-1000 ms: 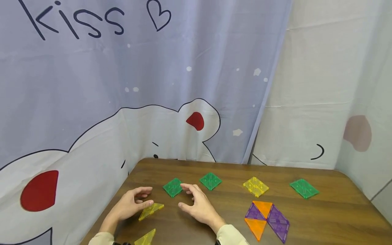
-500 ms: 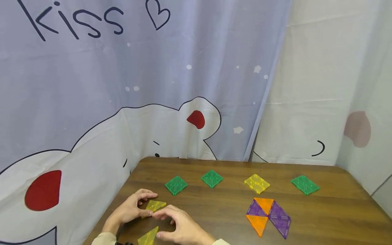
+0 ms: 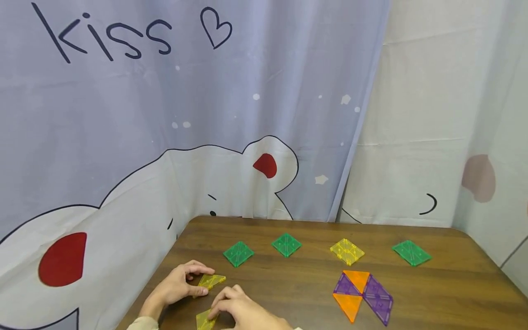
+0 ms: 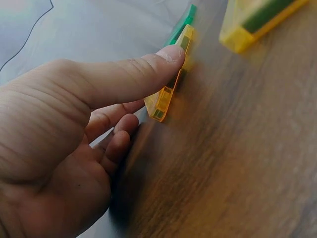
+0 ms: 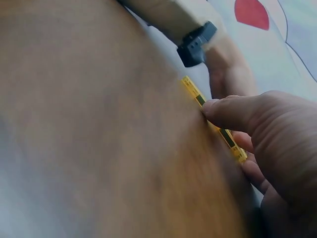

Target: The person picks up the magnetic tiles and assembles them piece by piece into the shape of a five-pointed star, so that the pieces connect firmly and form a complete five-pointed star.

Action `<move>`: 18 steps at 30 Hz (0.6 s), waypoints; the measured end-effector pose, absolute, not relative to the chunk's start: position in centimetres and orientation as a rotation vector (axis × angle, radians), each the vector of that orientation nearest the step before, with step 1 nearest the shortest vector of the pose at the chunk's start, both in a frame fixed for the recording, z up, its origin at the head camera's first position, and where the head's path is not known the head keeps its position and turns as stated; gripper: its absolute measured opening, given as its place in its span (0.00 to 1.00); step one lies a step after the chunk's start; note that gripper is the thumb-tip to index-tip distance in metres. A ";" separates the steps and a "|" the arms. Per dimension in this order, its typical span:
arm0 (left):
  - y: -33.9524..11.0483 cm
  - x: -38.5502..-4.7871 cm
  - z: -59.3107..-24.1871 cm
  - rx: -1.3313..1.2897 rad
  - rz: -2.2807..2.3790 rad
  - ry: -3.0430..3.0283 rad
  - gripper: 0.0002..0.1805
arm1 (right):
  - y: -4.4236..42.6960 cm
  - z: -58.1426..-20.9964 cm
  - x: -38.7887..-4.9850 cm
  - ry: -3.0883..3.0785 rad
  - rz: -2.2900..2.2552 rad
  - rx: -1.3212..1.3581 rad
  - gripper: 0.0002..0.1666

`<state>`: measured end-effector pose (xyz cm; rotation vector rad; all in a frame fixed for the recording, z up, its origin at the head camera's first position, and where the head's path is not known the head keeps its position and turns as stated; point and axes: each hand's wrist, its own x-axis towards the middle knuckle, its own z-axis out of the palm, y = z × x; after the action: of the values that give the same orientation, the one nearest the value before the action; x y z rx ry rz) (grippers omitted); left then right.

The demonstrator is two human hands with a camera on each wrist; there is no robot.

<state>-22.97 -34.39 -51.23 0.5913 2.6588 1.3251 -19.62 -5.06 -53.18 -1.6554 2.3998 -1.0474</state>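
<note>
Two yellow translucent triangular tiles lie at the table's left front. The left hand [image 3: 175, 286] pinches the farther yellow tile [image 3: 211, 280] between thumb and fingers; in the left wrist view its thumb presses on the edge of that tile [image 4: 162, 103]. Closer to the front edge, the right hand [image 3: 247, 311] grips the second yellow tile [image 3: 204, 319]. The right wrist view shows the thumb on the long edge of this tile [image 5: 229, 139], with fingertips behind it. The two tiles are apart.
Two green diamonds [image 3: 238, 254] [image 3: 286, 244], a yellow diamond [image 3: 347, 251] and another green diamond [image 3: 411, 253] lie in a row across the back of the wooden table [image 3: 305, 284]. Joined orange [image 3: 348, 306] and purple [image 3: 377, 299] pieces lie at the right. Curtains hang behind.
The right hand has moved left and toward the front edge, and has taken hold of the nearer yellow tile, which has turned. The left hand has shifted slightly right onto the farther one.
</note>
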 end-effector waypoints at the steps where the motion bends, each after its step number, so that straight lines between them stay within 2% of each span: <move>1: -34.4 -23.0 -51.2 0.588 1.327 2.657 0.27 | -4.8 -53.2 -19.6 2.411 -1.063 -1.631 0.18; 12: -34.3 -23.3 -51.3 0.593 1.296 2.667 0.25 | -2.9 -53.2 -20.7 2.561 -1.084 -1.485 0.09; 18: -34.4 -22.9 -51.0 0.604 1.266 2.673 0.26 | -1.8 -53.1 -21.6 2.535 -1.168 -1.499 0.07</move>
<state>-22.92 -34.45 -51.02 0.6042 2.6734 1.2659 -21.63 -1.75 -53.06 -1.4989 2.5354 -1.1680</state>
